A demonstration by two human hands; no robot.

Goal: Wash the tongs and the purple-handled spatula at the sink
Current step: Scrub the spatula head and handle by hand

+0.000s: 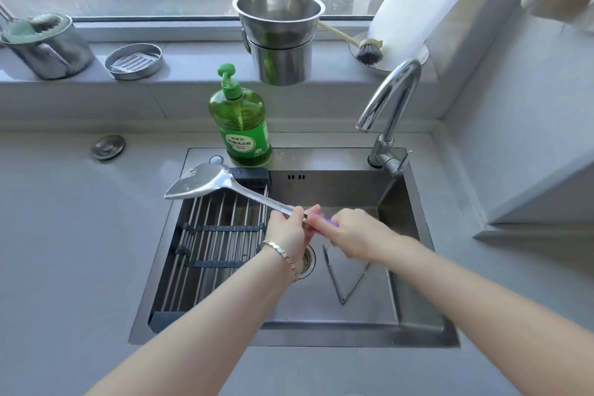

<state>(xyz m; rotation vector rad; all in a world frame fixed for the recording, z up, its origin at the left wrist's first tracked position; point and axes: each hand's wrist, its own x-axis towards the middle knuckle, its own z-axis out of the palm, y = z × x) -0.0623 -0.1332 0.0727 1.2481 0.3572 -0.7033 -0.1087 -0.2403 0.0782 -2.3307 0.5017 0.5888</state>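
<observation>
Evidently, no water was seen running into the sink (pixel 418 336). The spatula (pixel 205 185) was held above it, blade over the rack (pixel 218 244); the tongs (pixel 342 292) were left spread on the sink floor. The spatula's shaft was pinched by the left hand (pixel 287 231) and its handle gripped by the right hand (pixel 356 235); once wetted, it could be dropped onto the tongs.

Counter (pixel 64 251): metal cap (pixel 108 146) far left.
Sink (pixel 353 336): rack (pixel 218 235) across left half; tongs (pixel 345 286) on floor, right of drain (pixel 309 259); soap bottle (pixel 242 128) on far rim.
Ledge (pixel 193 64): cup (pixel 48 48), dish (pixel 133 61), pots (pixel 279 38), brush (pixel 368 53), left to right.
</observation>
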